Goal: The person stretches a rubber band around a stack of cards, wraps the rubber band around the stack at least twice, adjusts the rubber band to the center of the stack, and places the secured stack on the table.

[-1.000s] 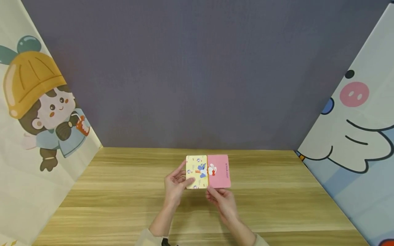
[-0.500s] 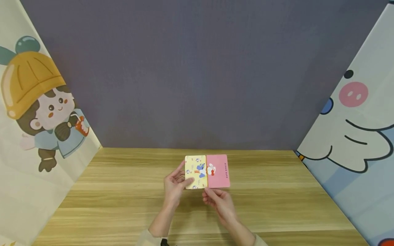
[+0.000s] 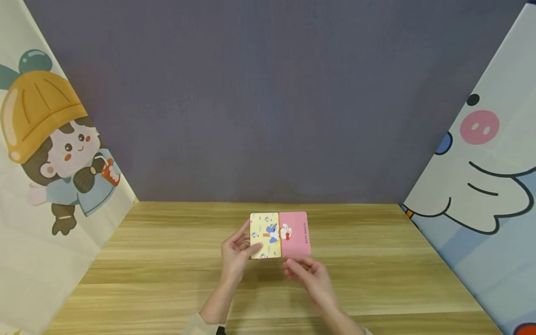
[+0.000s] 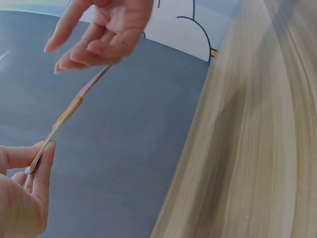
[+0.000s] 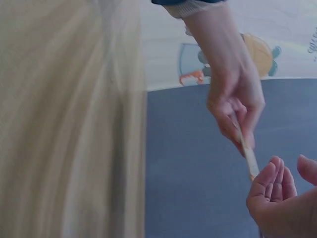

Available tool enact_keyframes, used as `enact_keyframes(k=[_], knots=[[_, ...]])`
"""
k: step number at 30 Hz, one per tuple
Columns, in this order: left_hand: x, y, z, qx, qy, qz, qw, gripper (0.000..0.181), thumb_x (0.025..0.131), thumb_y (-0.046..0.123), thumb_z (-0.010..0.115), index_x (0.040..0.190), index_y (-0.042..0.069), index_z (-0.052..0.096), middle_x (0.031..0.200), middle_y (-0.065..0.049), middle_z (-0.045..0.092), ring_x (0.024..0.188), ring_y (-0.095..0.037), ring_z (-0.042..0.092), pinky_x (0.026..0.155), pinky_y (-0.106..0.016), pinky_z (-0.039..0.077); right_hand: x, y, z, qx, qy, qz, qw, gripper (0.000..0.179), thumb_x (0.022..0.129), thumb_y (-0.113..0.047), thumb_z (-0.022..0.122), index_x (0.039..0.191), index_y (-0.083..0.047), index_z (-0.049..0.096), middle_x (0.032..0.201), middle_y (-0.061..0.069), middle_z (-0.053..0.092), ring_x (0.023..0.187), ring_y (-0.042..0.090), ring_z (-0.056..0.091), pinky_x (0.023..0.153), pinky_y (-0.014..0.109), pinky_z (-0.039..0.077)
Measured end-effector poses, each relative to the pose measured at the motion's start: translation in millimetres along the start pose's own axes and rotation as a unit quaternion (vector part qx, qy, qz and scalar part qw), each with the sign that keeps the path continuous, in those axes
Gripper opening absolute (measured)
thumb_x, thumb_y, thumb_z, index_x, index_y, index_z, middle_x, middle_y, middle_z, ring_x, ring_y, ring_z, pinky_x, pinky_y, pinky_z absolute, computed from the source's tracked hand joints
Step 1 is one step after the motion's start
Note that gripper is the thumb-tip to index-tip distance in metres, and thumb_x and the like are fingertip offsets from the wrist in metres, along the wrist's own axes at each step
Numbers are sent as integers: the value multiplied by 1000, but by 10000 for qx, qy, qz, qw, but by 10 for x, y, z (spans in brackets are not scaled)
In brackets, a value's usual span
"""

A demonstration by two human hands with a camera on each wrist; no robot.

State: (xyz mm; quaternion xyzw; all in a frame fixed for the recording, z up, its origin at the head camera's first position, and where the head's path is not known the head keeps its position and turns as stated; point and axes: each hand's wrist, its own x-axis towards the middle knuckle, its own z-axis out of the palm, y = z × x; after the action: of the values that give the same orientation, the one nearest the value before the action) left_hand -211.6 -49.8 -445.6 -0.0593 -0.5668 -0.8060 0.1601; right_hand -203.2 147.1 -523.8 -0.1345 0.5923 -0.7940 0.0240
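An open small notebook [image 3: 296,237] is held above the wooden table, with a yellow patterned left half and a pink right half; a blue-and-white figure and a white rabbit meet at its fold. My left hand [image 3: 236,256] pinches the yellow half near its lower left corner, thumb in front and fingers behind. Just below the pink half is my right hand [image 3: 313,279], its fingers loosely bent and holding nothing. In the left wrist view the notebook [image 4: 64,116] appears edge-on, and the thumb of the right hand [image 4: 106,37] stands apart from its fingers.
The wooden table [image 3: 167,270] spreads below both hands. A grey upright panel [image 3: 268,102] closes off the back. Light side panels with cartoon prints, a child in a yellow hat [image 3: 46,111] and a pink-snouted white animal [image 3: 481,186], flank the table.
My right hand has drawn away from the notebook's lower edge near the fold and shifted right. My left hand keeps its hold, and the notebook has barely moved.
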Motion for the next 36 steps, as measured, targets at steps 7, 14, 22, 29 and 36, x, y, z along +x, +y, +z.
enact_keyframes(k=[7,14,22,29,36], knots=[[-57,142,33,128,195,-523,9984,65,61,-19,65,121,2,52,84,-16,62,51,-9,50,41,-14,42,178,144,-381,-458,721,-267,9960,32,79,-15,65,108,-2,60,100,20,62,86,34,60,72,38,53],[-65,168,31,124,172,-700,9973,66,62,-20,65,122,2,52,85,-19,61,52,-10,52,41,-14,42,397,118,-641,-847,1118,-876,9862,33,80,-18,65,110,-5,60,106,15,60,88,31,59,72,37,52],[-86,172,34,242,97,-738,9969,64,63,-18,66,122,2,51,86,-18,61,52,-9,50,42,-14,42,542,163,-746,-1491,1617,-1127,9690,39,78,-24,67,114,-12,59,108,9,59,95,24,55,73,28,52],[-74,167,43,245,71,-722,9971,65,62,-18,66,122,2,51,86,-19,61,53,-9,50,43,-13,42,312,-574,-208,-1286,1176,-1478,9735,43,75,-5,68,116,1,55,100,15,60,85,17,57,72,21,51],[-33,148,63,381,51,-661,9971,65,62,-18,66,122,2,52,87,-19,61,52,-7,47,43,-13,41,308,-759,-28,-1334,1121,-1270,9765,48,72,-1,69,118,-6,56,89,11,62,73,14,59,59,20,52]])
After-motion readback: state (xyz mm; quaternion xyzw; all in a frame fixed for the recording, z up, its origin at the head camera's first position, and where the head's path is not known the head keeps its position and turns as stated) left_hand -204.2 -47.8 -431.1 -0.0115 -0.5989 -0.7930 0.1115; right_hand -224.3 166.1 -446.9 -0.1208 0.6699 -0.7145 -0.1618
